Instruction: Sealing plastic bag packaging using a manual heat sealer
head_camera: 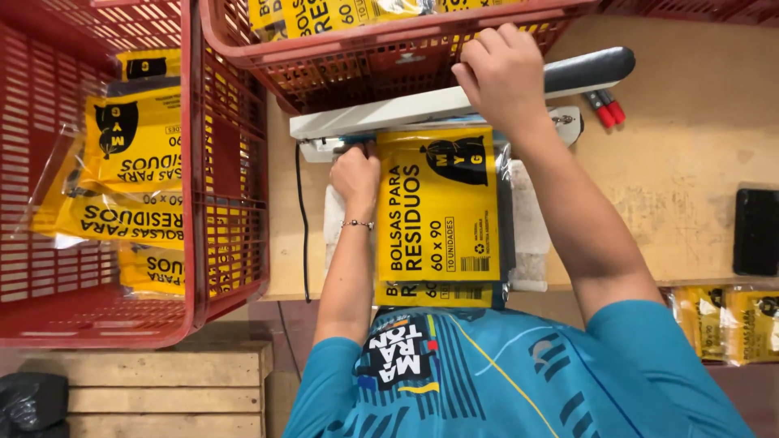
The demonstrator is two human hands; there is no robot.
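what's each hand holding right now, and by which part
The left hand pinches the yellow packet at its top left corner, by the sealer. The right hand presses on the sealer arm, mid-length, not its dark handle.

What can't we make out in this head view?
- Sealer arm: its middle is hidden under the right hand.
- Top edge of the yellow bag pack: tucked under the arm; the left hand covers its corner.
- Far crate: cut off by the top edge.
- Packs at right: cut off by the edge.
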